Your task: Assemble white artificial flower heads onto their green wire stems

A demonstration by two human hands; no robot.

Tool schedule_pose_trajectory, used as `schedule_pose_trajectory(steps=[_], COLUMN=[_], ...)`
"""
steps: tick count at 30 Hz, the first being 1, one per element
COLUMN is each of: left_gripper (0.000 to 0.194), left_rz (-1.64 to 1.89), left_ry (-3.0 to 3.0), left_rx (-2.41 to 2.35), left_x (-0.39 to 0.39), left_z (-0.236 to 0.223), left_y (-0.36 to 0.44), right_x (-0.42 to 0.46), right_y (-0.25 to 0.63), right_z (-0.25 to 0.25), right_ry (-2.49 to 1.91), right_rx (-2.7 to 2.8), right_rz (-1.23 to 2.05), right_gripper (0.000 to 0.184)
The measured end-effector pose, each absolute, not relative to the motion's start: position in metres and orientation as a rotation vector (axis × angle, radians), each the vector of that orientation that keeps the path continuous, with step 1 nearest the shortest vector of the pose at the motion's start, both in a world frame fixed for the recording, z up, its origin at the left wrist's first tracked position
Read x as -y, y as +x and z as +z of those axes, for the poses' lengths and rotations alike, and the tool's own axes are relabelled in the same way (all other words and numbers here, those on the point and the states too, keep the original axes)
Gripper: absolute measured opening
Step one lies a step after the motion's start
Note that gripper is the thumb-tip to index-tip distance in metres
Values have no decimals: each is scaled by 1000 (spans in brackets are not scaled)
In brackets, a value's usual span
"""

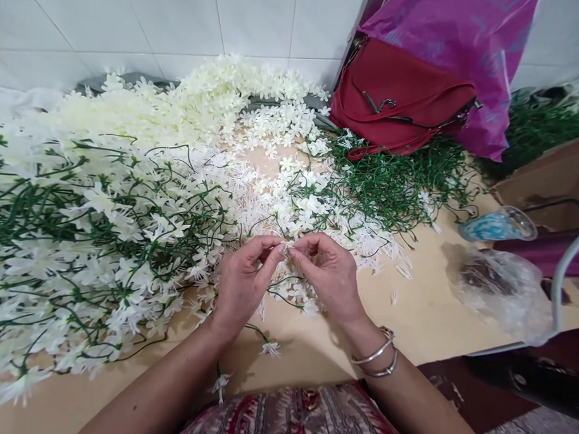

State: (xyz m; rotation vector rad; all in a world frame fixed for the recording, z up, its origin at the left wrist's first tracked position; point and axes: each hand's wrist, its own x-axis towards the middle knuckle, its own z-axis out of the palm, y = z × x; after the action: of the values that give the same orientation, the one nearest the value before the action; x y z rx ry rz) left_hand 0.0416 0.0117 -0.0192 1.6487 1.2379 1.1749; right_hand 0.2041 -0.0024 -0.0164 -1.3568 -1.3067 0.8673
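Note:
My left hand (244, 279) and my right hand (332, 272) meet over the middle of the table, thumbs and forefingers pinched tip to tip. A small white piece of an artificial flower (286, 247) shows between the fingertips, mostly covered by them. Below my left hand, a green stem ends in a drooping white flower (270, 349), and another white flower (220, 385) hangs by my left forearm. Whether these stems join the held piece is hidden. Just beyond my fingers lie loose white blossoms (301, 207) and thin white stamen-like strands (251, 202).
Finished-looking stemmed flowers (119, 248) heap at left, cream petals (172, 113) behind. Green stems (393, 182) lie right, under a red handbag (403, 93) and purple plastic bag (483, 39). A plastic cup (497, 225) and clear bag (503, 288) sit near the right edge.

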Motion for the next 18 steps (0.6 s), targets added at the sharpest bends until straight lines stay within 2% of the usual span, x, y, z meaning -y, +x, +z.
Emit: schedule_pose_trajectory(steps=[4,12,16,18], left_gripper=[9,11,9,9], left_rz=[1216,1270,1190,1153], left_ry=[1892,1931,1882,1810], left_rx=[-1193,-1137,-1151,-1141], left_x=[-11,-10,-11,-12], left_z=[-15,-15,-16,-17], left_y=[42,43,42,41], right_x=[2,0,0,1], right_y=[200,201,204,204], right_z=[-14,-14,-14,-12], right_ry=[-1297,-1197,-1188,-1220], right_rx=[1129,892,923,979], right_rz=[1004,1257,1277,1234], right_gripper=[15,28,33,29])
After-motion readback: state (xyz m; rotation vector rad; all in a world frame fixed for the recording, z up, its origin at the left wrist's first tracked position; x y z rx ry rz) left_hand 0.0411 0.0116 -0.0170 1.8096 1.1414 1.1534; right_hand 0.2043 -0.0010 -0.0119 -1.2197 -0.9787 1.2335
